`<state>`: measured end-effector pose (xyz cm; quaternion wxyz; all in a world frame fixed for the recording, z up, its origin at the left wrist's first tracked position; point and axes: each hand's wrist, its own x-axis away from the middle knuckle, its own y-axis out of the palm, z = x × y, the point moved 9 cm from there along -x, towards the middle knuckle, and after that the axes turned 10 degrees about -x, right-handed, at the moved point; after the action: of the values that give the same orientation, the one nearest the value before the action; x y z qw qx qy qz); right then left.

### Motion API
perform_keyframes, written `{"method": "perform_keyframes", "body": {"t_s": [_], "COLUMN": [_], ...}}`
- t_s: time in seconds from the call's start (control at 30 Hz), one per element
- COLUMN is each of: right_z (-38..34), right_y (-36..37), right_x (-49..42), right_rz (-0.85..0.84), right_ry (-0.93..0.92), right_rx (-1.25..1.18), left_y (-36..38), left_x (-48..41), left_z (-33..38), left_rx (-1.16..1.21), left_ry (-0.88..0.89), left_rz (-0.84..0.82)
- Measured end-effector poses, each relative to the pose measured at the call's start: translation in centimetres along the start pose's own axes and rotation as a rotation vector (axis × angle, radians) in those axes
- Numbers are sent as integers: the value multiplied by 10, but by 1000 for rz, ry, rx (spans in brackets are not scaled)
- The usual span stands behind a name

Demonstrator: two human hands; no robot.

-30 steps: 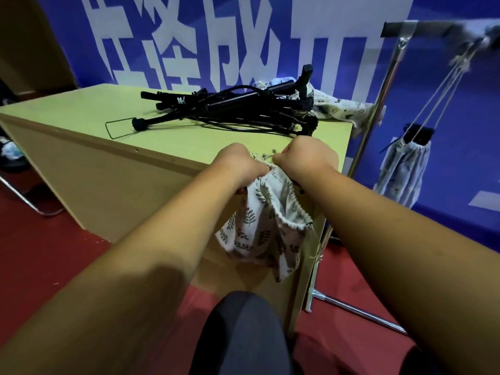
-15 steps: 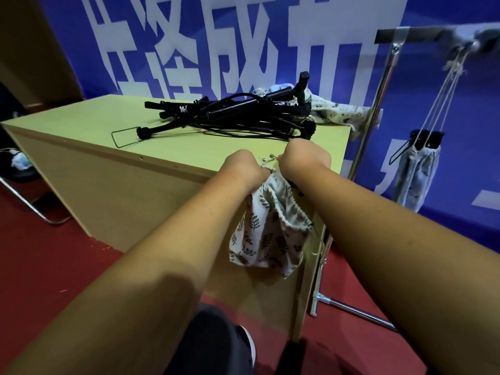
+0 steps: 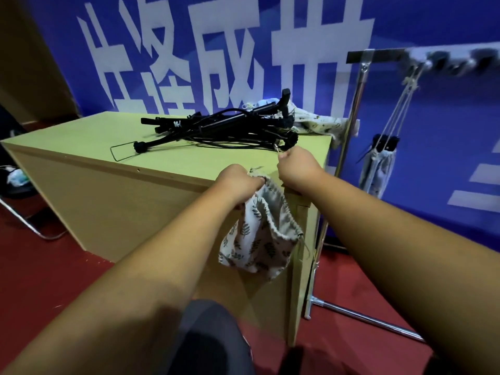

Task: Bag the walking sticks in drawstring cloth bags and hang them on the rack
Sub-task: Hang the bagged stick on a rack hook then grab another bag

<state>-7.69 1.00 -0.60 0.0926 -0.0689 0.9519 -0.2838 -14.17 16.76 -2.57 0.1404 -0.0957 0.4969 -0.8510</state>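
Left hand (image 3: 238, 182) fingers grip cloth bag (image 3: 257, 239) rim, bag hanging below them. Right hand (image 3: 297, 165) fingers curled, contents unclear; probably opening the mouth for sticks (image 3: 216, 128).

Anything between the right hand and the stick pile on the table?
Nothing visible. The right hand is just short of the walking sticks, with only bare table between. The left hand grips the leaf-print bag off to the side.
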Motion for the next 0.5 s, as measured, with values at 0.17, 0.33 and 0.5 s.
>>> {"method": "perform_keyframes", "body": {"t_s": [0.17,0.33,0.5], "right_z": [12,42,66], "right_y": [-15,-33,-53], "right_x": [61,101,133], "right_rz": [-65,-104,-193], "right_ry": [-38,-42,-139], "right_rx": [-319,-213,318], "left_y": [22,35,47], "left_x": [25,46,71], "left_z": [22,44,69], "left_rx": [101,168,175], "left_ry": [25,59,127], "left_rz": [-67,-60,-48]}}
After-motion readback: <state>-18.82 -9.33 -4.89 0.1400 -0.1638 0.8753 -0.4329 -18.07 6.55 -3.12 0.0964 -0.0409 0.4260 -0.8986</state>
